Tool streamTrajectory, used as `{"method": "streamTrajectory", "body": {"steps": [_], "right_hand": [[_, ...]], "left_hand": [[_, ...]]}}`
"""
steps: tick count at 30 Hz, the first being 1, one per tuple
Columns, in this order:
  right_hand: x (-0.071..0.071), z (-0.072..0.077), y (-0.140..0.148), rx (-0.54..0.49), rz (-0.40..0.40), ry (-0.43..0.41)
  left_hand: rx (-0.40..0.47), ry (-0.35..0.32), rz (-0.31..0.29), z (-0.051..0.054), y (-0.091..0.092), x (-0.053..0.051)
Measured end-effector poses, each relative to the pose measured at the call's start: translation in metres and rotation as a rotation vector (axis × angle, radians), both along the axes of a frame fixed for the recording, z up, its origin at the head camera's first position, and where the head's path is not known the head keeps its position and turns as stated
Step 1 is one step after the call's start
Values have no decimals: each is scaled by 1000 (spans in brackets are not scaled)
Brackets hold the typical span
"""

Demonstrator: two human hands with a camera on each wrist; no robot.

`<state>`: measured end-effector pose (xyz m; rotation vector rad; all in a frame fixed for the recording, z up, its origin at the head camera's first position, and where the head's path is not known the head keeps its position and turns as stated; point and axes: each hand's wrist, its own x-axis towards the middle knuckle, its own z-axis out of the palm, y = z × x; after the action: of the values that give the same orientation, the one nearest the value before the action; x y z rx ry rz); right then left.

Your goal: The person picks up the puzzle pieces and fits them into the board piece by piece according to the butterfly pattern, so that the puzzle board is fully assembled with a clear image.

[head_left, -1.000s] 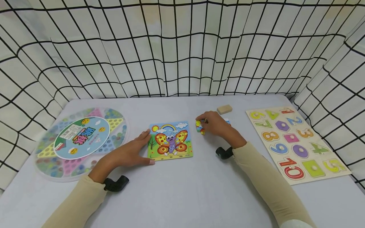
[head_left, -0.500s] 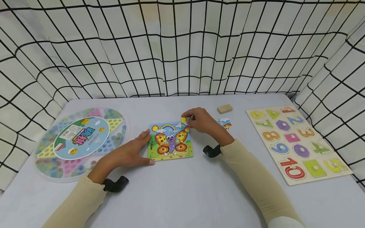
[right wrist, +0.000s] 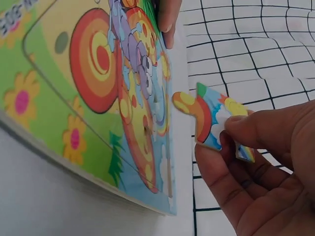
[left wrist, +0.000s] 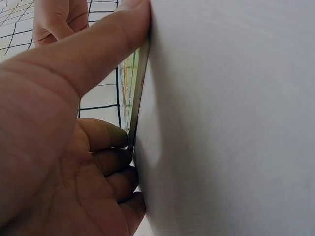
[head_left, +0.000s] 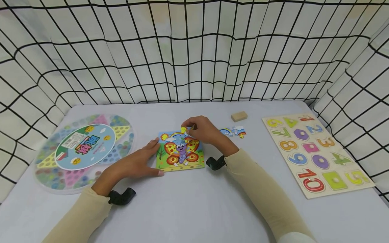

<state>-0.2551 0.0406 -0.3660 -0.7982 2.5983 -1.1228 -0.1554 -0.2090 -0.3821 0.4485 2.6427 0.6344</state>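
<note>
A small butterfly jigsaw board (head_left: pixel 182 158) lies on the white table in the head view. My left hand (head_left: pixel 139 162) rests at its left side, thumb by the lower corner and fingers by the upper one. In the left wrist view those fingertips (left wrist: pixel 115 162) touch the board's edge. Over the board's top edge, my right hand (head_left: pixel 203 130) pinches a jigsaw piece (right wrist: pixel 211 120) between thumb and fingers. Yellow, a white cloud and a red-orange band show on it; it is apart from the board in the right wrist view. Loose jigsaw pieces (head_left: pixel 239 131) lie right of that hand.
A round clear game box (head_left: pixel 125 135) with coloured marbles stands on the left. On the right lies a wooden number-and-shape board (head_left: pixel 310 195). A small wooden block (head_left: pixel 239 116) sits towards the back. Black netting over white cloth closes off the far side and both flanks.
My right hand has moved left with the jigsaw piece, from beside the board to above its top edge. Loose pieces behind that hand have come into view. My left hand stays in place.
</note>
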Motion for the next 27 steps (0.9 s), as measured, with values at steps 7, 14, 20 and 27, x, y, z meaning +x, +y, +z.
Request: {"method": "streamTrajectory", "body": {"steps": [7,14,20,27], "right_hand": [[-4,-7,-6,-51,32,4],[-8,-13,-15,-99,54,17],[-7,-13,-22,-120,44,14],[-5,-13,-35,-92,60,-37]], "left_hand": [[-1,-2,0,0,0,0],[-5,-1,1,-1,-2,1],[4,1,-8,0,-1,1],[4,-3,-12,0,-2,-1]]}}
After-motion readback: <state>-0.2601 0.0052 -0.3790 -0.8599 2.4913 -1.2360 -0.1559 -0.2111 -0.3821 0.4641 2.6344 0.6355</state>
